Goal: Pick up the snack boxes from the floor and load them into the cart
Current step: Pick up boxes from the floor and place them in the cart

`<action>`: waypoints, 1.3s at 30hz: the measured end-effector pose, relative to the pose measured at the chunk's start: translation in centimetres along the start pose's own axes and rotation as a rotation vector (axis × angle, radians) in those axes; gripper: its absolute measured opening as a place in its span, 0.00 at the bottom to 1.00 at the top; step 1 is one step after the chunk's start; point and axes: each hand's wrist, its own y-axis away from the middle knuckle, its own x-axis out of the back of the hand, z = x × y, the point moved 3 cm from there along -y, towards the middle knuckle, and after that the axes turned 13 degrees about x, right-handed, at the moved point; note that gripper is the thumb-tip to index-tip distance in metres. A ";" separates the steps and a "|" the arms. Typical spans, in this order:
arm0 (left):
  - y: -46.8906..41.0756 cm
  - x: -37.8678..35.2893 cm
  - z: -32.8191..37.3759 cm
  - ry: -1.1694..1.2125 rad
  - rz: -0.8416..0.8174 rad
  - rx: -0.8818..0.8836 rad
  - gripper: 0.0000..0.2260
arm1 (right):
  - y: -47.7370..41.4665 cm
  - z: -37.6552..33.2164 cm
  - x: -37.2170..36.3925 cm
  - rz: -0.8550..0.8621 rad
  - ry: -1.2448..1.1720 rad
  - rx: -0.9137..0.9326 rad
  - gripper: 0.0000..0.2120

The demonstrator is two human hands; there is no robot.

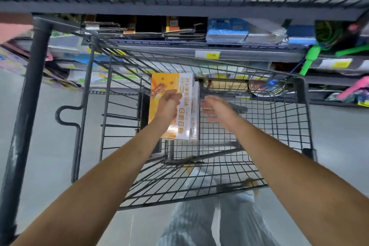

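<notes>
Box in the cart, both hands over the basket!

The orange snack box [165, 84] stands on end inside the wire cart [279, 126], close against its left side. The left hand [168, 106] lies on the box's orange face, and blur hides whether its fingers curl round it. The right hand [216, 109] hovers just beside the box, fingers straight, holding nothing. Stocked shelves [199, 46] run behind.

Smooth grey floor [46, 136] occupies the left and right of the frame. A dark metal wire shelving unit [179, 7] spans the upper frame, stocked with packaged goods [225, 31]. Yellow price labels [207, 55] mark the shelf edges.
</notes>
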 end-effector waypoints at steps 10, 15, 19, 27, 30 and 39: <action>8.5 -18.0 1.1 -0.353 -0.248 -0.154 0.04 | 9.2 -0.8 17.8 0.239 -0.253 0.161 0.11; 14.9 -29.9 -2.3 -0.519 -0.379 -0.222 0.05 | 16.7 1.1 28.6 0.360 -0.354 0.221 0.08; 19.3 -38.5 -5.7 -0.606 -0.439 -0.247 0.03 | 22.5 3.6 36.5 0.441 -0.429 0.265 0.09; 27.5 -55.8 -14.9 -0.738 -0.595 -0.284 0.03 | 33.8 11.0 52.4 0.655 -0.584 0.310 0.09; 30.7 -61.6 -18.4 -0.819 -0.658 -0.293 0.05 | 37.9 14.1 57.4 0.733 -0.629 0.319 0.11; 36.7 -74.1 -25.0 -1.047 -0.797 -0.331 0.06 | 44.9 20.2 67.9 0.900 -0.732 0.349 0.10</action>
